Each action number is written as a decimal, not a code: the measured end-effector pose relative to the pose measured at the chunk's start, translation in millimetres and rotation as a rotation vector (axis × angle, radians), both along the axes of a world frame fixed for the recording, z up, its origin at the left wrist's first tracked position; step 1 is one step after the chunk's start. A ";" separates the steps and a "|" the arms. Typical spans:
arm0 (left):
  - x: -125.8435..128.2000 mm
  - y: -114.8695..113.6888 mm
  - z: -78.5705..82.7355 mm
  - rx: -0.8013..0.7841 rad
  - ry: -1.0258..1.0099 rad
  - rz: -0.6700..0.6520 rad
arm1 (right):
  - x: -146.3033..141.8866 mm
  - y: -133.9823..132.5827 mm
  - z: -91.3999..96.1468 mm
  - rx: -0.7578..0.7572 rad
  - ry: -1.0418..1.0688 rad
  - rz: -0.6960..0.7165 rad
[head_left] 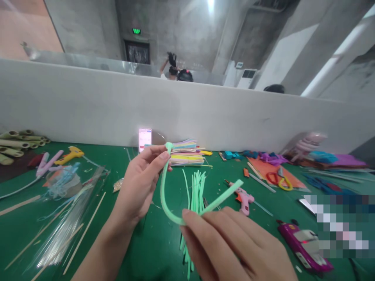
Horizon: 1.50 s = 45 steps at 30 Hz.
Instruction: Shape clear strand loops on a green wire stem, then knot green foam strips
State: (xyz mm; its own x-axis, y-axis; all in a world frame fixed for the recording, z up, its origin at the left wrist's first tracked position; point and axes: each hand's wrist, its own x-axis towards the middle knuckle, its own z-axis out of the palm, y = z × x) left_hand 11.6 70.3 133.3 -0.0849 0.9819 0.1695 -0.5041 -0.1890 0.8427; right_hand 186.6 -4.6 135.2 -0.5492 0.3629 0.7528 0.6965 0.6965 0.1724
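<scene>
A long light-green foam strip (163, 191) curves in a U above the green table (152, 242). My left hand (140, 183) pinches its upper end, where the tip is curled over, between thumb and fingers. My right hand (234, 246) pinches the strip at the bottom of the bend; the free end sticks up to the right. Under both hands lies a bundle of loose green strips (197, 187).
A stack of coloured foam sheets (186, 156) and a phone (145, 138) stand by the white partition. Also on the table: a pink glue gun (244, 197), a yellow glue gun (68, 155), scissors (278, 180), thin sticks in a clear bag (63, 230), a purple case (304, 245).
</scene>
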 end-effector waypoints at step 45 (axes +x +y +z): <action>-2.7 10.4 -11.0 0.056 -0.014 -0.190 | 36.2 155.4 -26.7 -1.329 1.248 0.454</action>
